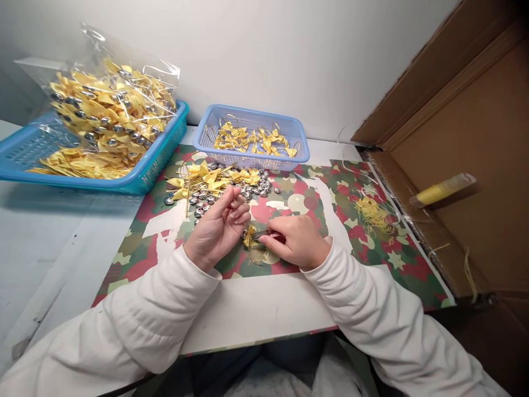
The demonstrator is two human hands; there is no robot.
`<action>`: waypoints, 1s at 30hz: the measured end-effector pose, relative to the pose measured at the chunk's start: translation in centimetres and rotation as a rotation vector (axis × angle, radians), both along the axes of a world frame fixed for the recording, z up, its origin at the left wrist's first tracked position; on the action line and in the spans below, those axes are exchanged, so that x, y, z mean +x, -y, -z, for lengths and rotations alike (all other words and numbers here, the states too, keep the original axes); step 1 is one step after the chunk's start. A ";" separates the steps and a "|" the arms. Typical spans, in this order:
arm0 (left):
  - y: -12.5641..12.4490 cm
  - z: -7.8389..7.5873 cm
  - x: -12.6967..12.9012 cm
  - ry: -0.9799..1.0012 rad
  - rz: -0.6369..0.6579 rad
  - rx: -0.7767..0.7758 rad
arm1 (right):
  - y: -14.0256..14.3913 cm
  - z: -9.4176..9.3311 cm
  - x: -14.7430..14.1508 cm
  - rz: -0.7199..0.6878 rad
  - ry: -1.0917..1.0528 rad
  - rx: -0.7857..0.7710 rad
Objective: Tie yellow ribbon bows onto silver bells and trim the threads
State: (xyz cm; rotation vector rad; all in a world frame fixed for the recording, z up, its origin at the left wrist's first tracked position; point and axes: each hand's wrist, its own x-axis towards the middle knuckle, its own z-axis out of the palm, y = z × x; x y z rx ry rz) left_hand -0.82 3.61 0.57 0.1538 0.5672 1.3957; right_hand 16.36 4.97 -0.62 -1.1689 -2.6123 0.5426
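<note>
My left hand point(221, 229) is raised over the board with thumb and fingertips pinched together; what they hold, if anything, is too fine to make out. My right hand point(298, 240) is closed round small thread snips point(262, 235), with dark red handles mostly hidden by the fingers. At the snips' tip lies a yellow ribbon bow point(249, 237) with a thin gold cord trailing below it. Just beyond my left hand, loose yellow bows point(212, 177) with gold cords rest among several silver bells point(200, 205).
A pale blue basket point(252, 160) holds bows at the back. To the left, a bright blue basket point(159, 160) carries a stuffed clear bag point(115, 105). Yellow thread scraps point(375, 215) lie on the patterned board point(306, 220); cardboard point(458, 138) and a yellow tube point(442, 190) stand right.
</note>
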 end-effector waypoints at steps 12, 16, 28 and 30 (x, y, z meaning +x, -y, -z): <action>-0.1 0.1 0.2 0.003 -0.002 -0.018 | -0.1 0.5 -0.4 0.000 0.004 0.046; -0.2 0.2 0.2 -0.007 0.004 -0.009 | -0.1 0.5 -0.4 0.001 -0.010 0.058; 0.3 0.6 -2.7 -1.934 0.107 0.282 | -2.6 1.7 1.2 0.261 0.011 0.193; 0.3 0.9 -2.9 -2.100 0.185 0.365 | -2.4 1.8 1.1 0.281 -0.002 0.224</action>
